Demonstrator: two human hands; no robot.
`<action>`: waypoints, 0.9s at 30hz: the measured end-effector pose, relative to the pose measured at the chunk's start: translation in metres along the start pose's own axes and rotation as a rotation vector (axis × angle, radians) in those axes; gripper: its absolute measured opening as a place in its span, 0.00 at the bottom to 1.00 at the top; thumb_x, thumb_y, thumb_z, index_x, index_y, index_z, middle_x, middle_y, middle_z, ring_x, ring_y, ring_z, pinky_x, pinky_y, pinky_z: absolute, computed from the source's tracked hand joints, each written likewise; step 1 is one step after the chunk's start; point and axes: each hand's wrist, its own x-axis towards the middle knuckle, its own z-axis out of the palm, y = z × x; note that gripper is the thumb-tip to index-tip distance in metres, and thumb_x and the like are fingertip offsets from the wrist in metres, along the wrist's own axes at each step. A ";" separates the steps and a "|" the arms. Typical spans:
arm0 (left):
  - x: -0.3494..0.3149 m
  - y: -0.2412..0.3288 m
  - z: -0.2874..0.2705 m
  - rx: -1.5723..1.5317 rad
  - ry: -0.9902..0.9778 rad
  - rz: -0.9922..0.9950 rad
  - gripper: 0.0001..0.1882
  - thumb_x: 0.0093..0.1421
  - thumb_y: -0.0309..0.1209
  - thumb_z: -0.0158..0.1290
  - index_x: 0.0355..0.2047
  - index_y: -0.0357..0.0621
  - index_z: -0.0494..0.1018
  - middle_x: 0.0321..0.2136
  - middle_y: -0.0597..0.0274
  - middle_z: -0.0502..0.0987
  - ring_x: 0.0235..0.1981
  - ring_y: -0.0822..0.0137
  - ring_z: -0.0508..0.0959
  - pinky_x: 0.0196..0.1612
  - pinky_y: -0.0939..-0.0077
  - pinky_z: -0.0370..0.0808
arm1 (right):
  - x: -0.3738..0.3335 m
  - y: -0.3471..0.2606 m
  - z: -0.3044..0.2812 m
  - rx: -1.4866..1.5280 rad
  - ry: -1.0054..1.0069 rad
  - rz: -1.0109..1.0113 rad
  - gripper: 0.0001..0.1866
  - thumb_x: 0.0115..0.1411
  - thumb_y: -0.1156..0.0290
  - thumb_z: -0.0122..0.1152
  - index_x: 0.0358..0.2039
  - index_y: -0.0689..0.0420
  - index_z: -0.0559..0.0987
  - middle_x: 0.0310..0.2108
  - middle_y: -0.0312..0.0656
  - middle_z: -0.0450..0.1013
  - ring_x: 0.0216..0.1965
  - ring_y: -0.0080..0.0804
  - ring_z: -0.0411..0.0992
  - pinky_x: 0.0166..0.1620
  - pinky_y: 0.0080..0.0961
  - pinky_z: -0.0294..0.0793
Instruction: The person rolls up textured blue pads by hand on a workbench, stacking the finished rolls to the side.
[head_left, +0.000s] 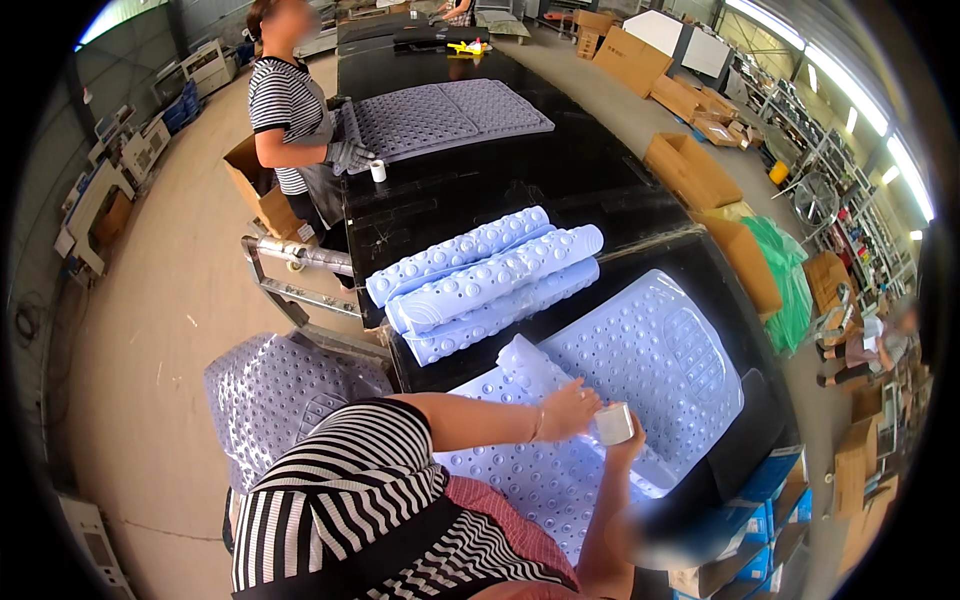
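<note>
Left hand point(568, 410) flat, fingers spread on pale blue mat point(650, 350) at table point(520, 180) edge, right hand point(625, 440) gripping white tape roll point(614, 424), touching left at 3 o'clock, 3 rolled mats point(485, 280) at 11 o'clock.

top: the person is wearing a black-and-white striped short-sleeved shirt point(340, 480), its stripes running toward 1 o'clock on the sleeve
apron: a reddish checked panel point(500, 530) is showing at 5 o'clock of the sleeve, edged by a black strap
wrist: a thin bracelet point(539, 424) is circling the left wrist
</note>
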 end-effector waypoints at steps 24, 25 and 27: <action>-0.081 0.035 -0.082 -0.441 -0.305 0.200 0.29 0.45 0.49 0.68 0.40 0.41 0.78 0.42 0.57 0.79 0.52 0.57 0.75 0.56 0.61 0.70 | -0.240 -0.115 0.006 0.543 0.002 0.494 0.15 0.54 0.77 0.72 0.43 0.62 0.84 0.39 0.42 0.82 0.42 0.28 0.80 0.46 0.26 0.78; -0.082 0.034 -0.077 -0.436 -0.252 0.166 0.27 0.47 0.49 0.68 0.40 0.41 0.78 0.42 0.57 0.78 0.51 0.56 0.75 0.56 0.60 0.69 | -0.231 -0.100 0.004 0.410 -0.026 0.442 0.15 0.53 0.77 0.72 0.43 0.62 0.84 0.39 0.42 0.82 0.41 0.28 0.80 0.46 0.26 0.79; -0.074 0.038 -0.064 -0.418 -0.128 0.092 0.24 0.50 0.47 0.66 0.39 0.41 0.77 0.42 0.57 0.77 0.50 0.55 0.75 0.58 0.59 0.67 | -0.195 -0.080 0.004 0.613 0.048 0.495 0.13 0.58 0.76 0.66 0.44 0.63 0.83 0.40 0.44 0.82 0.41 0.30 0.80 0.46 0.28 0.79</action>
